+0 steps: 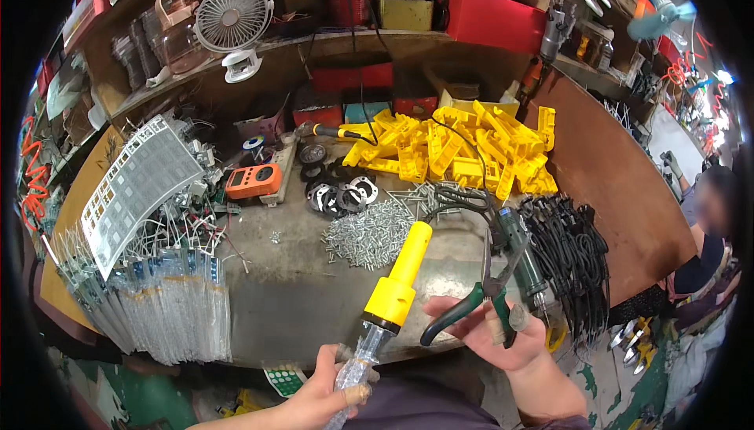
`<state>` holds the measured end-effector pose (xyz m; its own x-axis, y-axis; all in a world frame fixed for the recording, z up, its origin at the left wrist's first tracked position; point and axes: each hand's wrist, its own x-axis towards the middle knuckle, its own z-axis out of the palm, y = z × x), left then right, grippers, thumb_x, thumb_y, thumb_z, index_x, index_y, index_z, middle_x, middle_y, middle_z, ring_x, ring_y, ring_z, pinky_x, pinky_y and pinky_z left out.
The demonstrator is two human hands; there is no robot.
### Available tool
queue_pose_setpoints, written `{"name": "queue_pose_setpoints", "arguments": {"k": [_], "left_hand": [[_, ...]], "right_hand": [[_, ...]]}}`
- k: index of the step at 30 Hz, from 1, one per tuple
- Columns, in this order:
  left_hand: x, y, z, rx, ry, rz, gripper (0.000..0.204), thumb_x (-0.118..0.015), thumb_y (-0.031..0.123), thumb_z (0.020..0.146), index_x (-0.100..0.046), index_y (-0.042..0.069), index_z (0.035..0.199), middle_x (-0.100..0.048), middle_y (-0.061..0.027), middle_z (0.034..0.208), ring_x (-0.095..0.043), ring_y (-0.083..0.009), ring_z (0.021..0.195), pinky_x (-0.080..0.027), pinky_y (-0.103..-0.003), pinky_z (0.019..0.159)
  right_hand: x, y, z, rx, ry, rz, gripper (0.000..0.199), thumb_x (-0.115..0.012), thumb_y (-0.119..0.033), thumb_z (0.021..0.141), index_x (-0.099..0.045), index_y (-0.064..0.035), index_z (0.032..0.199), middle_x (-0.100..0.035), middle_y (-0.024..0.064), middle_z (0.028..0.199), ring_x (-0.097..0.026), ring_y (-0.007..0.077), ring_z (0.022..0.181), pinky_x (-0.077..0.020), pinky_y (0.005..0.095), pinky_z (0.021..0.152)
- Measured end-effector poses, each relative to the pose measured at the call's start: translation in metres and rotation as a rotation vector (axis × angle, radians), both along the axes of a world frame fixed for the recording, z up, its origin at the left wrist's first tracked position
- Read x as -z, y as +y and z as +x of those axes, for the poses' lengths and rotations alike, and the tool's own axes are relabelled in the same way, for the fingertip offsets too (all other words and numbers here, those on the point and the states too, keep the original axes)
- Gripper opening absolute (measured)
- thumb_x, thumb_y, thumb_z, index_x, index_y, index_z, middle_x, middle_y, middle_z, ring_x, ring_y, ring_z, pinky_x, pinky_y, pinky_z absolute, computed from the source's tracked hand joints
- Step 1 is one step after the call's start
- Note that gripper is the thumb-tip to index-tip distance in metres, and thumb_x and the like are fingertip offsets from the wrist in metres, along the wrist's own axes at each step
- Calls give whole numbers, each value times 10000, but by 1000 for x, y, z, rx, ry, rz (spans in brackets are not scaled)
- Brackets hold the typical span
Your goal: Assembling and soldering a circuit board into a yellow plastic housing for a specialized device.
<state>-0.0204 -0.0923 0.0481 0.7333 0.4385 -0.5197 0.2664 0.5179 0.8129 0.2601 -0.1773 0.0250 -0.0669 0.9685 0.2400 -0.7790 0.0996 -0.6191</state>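
My left hand is closed around the clear, plastic-wrapped lower end of a yellow-handled piece, which has a black ring below its wide part. It points up and to the right over the table. In my right hand, palm turned up, is a pair of pliers with dark green handles. One handle lies against the palm and the fingers are partly spread; the jaws point away from me. Beyond the left hand's piece lies a pile of small screws. A dark green electric screwdriver lies beside the pliers.
Yellow plastic housings are heaped at the back, with black cables at the right. Clear-sleeved strips and a printed sheet lie at left. An orange multimeter and black rings stand nearer the middle. A fan is on the shelf.
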Motion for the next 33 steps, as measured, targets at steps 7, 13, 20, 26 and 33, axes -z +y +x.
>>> {"name": "queue_pose_setpoints", "arguments": {"k": [7,13,20,26,33], "left_hand": [[-2,-8,4,-39,36,-8,818,-744,377,816,-171,117,1339,-511,-145,1139,-535,-163,879,-509,-302,673],[3,-13,1,-88,-20,-10,791,-732,370,829,-172,147,1341,-494,-108,1023,-535,-164,845,-499,-301,652],[7,-9,5,-62,-32,-67,743,-724,349,842,-186,141,1310,-499,-141,1088,-522,-153,834,-490,-301,650],[1,-10,5,-36,-41,12,720,-701,350,863,-180,107,1297,-510,-153,1147,-517,-150,818,-492,-306,662],[5,-10,8,-53,-79,21,707,-697,356,868,-185,105,1287,-518,-158,1151,-521,-148,811,-496,-304,672]], "right_hand": [[22,-6,-29,-71,128,-123,508,-541,-433,951,-518,-14,1238,-516,157,1274,-509,293,1189,-368,402,1030],[5,-6,-15,633,-1121,35,472,-676,-56,816,-413,-13,1205,-515,127,1080,-521,168,875,-446,278,768],[5,8,-18,747,-1841,243,660,-750,-67,560,-523,-6,1177,-529,166,884,-547,358,785,-470,439,693],[3,-5,-4,1144,-1047,354,661,-659,-118,750,-317,19,1299,-447,127,976,-430,181,784,-391,299,676],[31,0,-18,991,-1329,184,651,-755,-140,681,-414,-43,1228,-482,122,936,-505,241,800,-439,355,666]]}}
